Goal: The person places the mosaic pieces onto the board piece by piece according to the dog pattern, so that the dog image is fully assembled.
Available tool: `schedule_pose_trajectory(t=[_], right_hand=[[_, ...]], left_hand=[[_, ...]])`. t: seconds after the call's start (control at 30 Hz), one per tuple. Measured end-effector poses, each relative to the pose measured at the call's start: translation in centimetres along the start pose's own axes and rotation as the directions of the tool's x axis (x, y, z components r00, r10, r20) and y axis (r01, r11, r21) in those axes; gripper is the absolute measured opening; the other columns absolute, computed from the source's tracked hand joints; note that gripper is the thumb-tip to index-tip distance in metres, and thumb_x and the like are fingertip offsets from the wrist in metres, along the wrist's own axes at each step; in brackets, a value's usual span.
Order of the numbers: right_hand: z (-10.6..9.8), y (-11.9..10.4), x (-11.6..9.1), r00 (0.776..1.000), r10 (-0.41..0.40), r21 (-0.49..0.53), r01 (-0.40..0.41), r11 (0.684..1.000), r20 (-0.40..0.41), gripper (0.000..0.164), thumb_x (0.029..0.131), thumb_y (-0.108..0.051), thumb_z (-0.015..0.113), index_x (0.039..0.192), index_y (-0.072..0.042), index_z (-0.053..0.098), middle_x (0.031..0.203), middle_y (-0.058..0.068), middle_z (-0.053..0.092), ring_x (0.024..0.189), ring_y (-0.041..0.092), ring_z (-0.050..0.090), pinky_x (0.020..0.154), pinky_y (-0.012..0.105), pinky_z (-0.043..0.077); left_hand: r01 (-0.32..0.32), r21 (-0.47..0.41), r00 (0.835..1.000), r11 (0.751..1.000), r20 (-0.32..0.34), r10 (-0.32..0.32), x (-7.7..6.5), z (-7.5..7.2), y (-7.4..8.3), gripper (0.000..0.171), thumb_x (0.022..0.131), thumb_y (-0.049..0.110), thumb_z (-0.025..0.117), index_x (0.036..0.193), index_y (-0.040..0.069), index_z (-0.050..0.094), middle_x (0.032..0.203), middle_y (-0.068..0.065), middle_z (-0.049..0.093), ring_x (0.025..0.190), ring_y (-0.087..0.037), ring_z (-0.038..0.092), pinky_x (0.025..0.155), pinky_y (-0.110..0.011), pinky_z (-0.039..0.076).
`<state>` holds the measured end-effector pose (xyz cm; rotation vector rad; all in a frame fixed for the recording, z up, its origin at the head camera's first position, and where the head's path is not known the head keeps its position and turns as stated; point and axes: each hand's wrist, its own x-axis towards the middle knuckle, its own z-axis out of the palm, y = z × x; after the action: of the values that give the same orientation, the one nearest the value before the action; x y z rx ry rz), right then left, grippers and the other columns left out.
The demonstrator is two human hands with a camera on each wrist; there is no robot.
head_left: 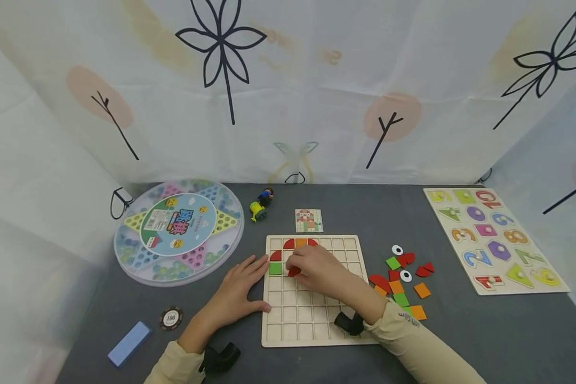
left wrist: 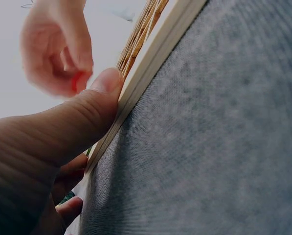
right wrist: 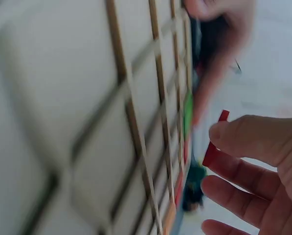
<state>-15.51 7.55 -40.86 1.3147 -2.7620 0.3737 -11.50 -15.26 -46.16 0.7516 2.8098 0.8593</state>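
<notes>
My right hand pinches a small flat red piece between thumb and index finger, over the upper left of a wooden grid board. In the right wrist view the piece shows edge-on, clear of the grid. With fingers spread, my left hand rests at the board's left side, its thumb against the edge. On the board, a green square sits below a red curved piece. The top row has an orange square between red pieces.
Loose red, green and orange pieces and two eye discs lie right of the board. A patterned card and toy figures are behind. A round marble game, chip and blue block stand left; a number board right.
</notes>
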Motion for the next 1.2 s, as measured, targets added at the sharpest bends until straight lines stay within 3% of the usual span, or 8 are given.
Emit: schedule_pose_trajectory(t=[0.27, 0.4, 0.6, 0.77, 1.03, 1.2], right_hand=[[2.1, -2.5, 2.0, 0.993, -0.022, -0.129, 0.037, 0.991, 0.115, 0.021, 0.077, -0.021, 0.069, 0.097, -0.023, 0.064, 0.091, -0.007, 0.058, 0.086, 0.010, 0.056, 0.073, 0.031, 0.045], [2.4, -2.9, 2.2, 0.993, -0.014, -0.145, 0.031, 0.989, 0.116, 0.026, 0.077, -0.021, 0.070, 0.101, -0.022, 0.061, 0.092, -0.007, 0.058, 0.088, 0.010, 0.055, 0.072, 0.030, 0.045], [2.5, -3.0, 2.4, 0.993, -0.027, -0.149, 0.045, 0.988, 0.117, 0.012, 0.077, -0.024, 0.069, 0.087, -0.023, 0.062, 0.085, -0.008, 0.055, 0.080, 0.008, 0.054, 0.064, 0.026, 0.043], [2.5, -3.2, 2.4, 0.993, -0.050, -0.134, 0.065, 0.989, 0.107, 0.008, 0.078, -0.022, 0.068, 0.085, -0.022, 0.064, 0.083, -0.009, 0.055, 0.077, 0.007, 0.054, 0.058, 0.023, 0.039], [2.6, -3.2, 2.7, 0.993, -0.043, -0.171, 0.062, 0.983, 0.114, 0.011, 0.079, -0.018, 0.067, 0.088, -0.024, 0.066, 0.093, -0.007, 0.059, 0.087, 0.009, 0.056, 0.067, 0.027, 0.044], [1.2, -2.1, 1.8, 0.997, -0.033, -0.101, 0.040, 0.994, 0.072, 0.019, 0.076, -0.015, 0.070, 0.093, -0.022, 0.068, 0.092, -0.006, 0.059, 0.084, 0.009, 0.057, 0.070, 0.027, 0.047]], left_hand=[[-0.021, -0.008, 1.000, 1.000, -0.012, 0.021, 0.0, 0.0, -0.1, 0.091, 0.066, 0.049, 0.071, 0.139, 0.013, 0.031, 0.146, 0.000, 0.024, 0.135, -0.028, 0.016, 0.101, -0.056, 0.017], [-0.026, -0.016, 0.999, 1.000, -0.019, 0.025, 0.0, 0.0, -0.1, 0.090, 0.066, 0.049, 0.071, 0.139, 0.014, 0.032, 0.146, 0.000, 0.025, 0.134, -0.028, 0.016, 0.101, -0.056, 0.017], [-0.032, -0.022, 0.999, 0.999, -0.019, 0.031, 0.0, 0.0, -0.1, 0.091, 0.066, 0.049, 0.071, 0.139, 0.012, 0.032, 0.146, 0.001, 0.024, 0.135, -0.027, 0.016, 0.101, -0.056, 0.016], [-0.040, -0.030, 0.999, 0.999, -0.030, 0.039, -0.1, 0.0, -0.1, 0.090, 0.066, 0.047, 0.072, 0.139, 0.011, 0.032, 0.146, -0.001, 0.025, 0.134, -0.029, 0.017, 0.101, -0.057, 0.016], [-0.041, -0.025, 0.999, 0.999, -0.036, 0.040, -0.1, -0.1, -0.1, 0.090, 0.067, 0.047, 0.071, 0.140, 0.015, 0.030, 0.145, -0.001, 0.026, 0.134, -0.029, 0.018, 0.101, -0.057, 0.017], [-0.043, -0.023, 0.999, 0.999, -0.029, 0.042, -0.1, -0.1, 0.0, 0.090, 0.067, 0.047, 0.071, 0.139, 0.013, 0.031, 0.146, -0.002, 0.025, 0.134, -0.030, 0.017, 0.100, -0.058, 0.016]])
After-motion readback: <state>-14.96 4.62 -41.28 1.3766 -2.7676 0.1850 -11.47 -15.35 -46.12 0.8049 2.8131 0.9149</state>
